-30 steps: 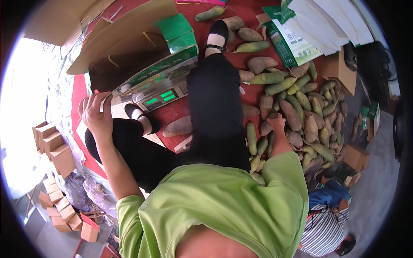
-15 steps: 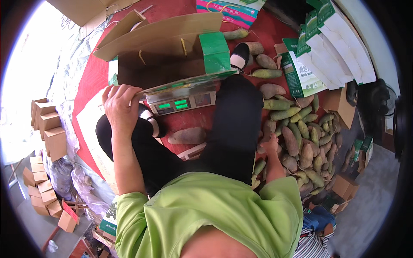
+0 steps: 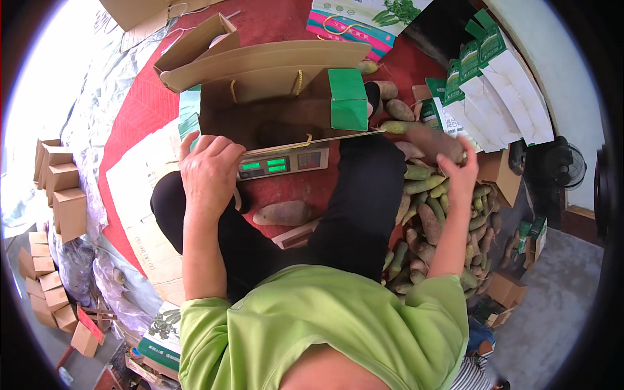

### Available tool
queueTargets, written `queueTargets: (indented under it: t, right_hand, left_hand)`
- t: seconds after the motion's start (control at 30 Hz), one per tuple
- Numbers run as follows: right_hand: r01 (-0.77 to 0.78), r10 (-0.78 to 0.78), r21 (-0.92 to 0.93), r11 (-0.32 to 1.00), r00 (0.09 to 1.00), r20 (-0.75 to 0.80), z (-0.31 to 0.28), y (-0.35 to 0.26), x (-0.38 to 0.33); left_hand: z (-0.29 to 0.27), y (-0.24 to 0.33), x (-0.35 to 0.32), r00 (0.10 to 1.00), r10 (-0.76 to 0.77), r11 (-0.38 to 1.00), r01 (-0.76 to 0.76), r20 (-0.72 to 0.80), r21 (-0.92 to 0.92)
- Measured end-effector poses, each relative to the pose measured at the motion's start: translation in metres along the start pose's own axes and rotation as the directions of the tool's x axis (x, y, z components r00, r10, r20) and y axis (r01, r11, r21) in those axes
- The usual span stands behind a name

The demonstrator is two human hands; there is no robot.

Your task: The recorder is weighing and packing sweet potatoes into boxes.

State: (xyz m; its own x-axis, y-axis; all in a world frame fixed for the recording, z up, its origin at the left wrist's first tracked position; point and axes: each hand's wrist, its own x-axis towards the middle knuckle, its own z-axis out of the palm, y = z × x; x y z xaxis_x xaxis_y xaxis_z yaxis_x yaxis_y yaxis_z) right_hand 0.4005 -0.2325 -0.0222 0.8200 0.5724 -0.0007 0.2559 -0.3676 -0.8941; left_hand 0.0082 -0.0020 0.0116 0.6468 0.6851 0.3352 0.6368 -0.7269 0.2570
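My left hand (image 3: pixel 209 170) rests on the near left edge of an open brown carton (image 3: pixel 273 97) with green flaps, which stands on a digital scale (image 3: pixel 283 162) with a lit green display. My right hand (image 3: pixel 460 170) is raised above a heap of sweet potatoes (image 3: pixel 432 221) and grips one brownish sweet potato (image 3: pixel 434 142). A single sweet potato (image 3: pixel 281 212) lies on the red mat between my legs. Dark shapes lie inside the carton; I cannot tell what they are.
Flat white-and-green cartons (image 3: pixel 504 84) are stacked at the right. Small brown boxes (image 3: pixel 58 195) pile up at the left. A flattened printed box (image 3: pixel 364 16) lies at the top. A black fan (image 3: pixel 562 166) stands at the far right.
My right hand has lifted out of the heap with a sweet potato in it. My left hand has moved onto the carton's edge. The view has tilted forward.
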Motion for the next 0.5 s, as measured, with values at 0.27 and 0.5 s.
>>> queueTargets:
  t: [0.27, 0.5]
  right_hand:
    - [0.397, -0.44, 0.192, 0.898, 0.792, 0.423, 0.094, -0.155, 0.029]
    - [0.671, -0.485, -0.004, 0.741, 0.54, 0.688, 0.207, -0.145, 0.039]
  left_hand:
    - [0.0, 0.0, 0.005, 1.0, 0.014, 1.0, -0.014, 0.004, 0.002]
    - [0.002, -0.003, 0.006, 0.999, 0.025, 0.999, -0.025, 0.024, 0.021]
